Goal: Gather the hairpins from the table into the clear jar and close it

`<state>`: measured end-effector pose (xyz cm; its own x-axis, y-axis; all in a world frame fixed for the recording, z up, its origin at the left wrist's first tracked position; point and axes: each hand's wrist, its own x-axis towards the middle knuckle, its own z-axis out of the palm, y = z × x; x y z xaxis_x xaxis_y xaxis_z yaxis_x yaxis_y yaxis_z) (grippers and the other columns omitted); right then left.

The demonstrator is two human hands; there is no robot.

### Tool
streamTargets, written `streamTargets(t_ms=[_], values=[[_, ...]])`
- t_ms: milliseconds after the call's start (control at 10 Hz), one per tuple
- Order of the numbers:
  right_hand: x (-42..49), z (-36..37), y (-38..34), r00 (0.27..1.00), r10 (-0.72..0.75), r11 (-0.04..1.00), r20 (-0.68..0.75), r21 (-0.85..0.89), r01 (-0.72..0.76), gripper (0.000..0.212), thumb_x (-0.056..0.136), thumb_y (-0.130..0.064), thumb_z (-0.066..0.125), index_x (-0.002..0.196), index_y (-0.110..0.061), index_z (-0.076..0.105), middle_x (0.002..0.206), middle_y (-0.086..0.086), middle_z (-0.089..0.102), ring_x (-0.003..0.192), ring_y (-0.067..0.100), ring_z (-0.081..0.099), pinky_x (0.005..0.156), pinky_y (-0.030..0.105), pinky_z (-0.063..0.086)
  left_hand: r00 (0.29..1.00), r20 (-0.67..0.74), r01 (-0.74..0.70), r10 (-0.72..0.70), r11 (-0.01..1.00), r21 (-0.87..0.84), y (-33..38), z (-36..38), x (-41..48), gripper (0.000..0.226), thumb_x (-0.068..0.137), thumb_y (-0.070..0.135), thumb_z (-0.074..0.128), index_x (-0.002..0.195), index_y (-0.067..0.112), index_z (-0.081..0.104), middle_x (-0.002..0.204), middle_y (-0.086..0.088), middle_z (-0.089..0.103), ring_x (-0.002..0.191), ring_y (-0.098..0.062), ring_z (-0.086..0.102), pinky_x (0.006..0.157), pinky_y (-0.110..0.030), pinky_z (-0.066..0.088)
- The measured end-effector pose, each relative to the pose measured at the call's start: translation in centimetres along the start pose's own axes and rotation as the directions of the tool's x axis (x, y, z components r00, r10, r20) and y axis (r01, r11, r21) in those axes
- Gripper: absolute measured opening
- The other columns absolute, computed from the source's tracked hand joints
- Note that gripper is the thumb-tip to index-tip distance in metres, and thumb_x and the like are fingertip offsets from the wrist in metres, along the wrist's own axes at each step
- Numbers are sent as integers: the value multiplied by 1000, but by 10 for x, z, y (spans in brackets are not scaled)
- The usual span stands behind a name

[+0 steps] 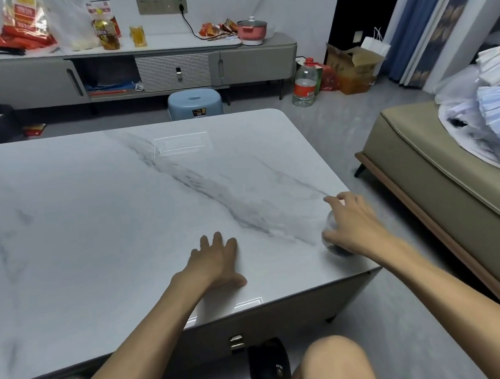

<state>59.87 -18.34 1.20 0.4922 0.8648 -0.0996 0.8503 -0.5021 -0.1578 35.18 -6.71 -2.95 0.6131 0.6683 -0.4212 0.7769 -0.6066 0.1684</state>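
Observation:
A small clear jar (331,238) with dark hairpins inside stands on the white marble table (120,203) near its right front corner. My right hand (354,224) rests over the top of the jar with fingers curled around it, hiding the lid area. My left hand (216,264) lies flat on the table, palm down, fingers spread, a little to the left of the jar and holding nothing. No loose hairpins show on the tabletop.
A clear rectangular tray (182,144) sits at the table's far middle. A blue stool (195,102) stands beyond the table, a sideboard (137,68) behind it. A sofa (458,183) is to the right. My knee (331,363) is below the table edge.

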Motion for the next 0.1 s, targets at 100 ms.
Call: streamTargets(t_ms=[100], values=[[1, -16, -34, 974, -225, 974, -12, 18, 225, 53, 86, -21, 55, 138, -20, 45, 140, 6, 43, 131, 25, 35, 99, 35, 39, 998, 5, -56, 59, 971, -233, -3, -26, -12, 71, 88, 34, 64, 148, 17, 32, 150, -9, 39, 133, -27, 42, 104, -34, 36]])
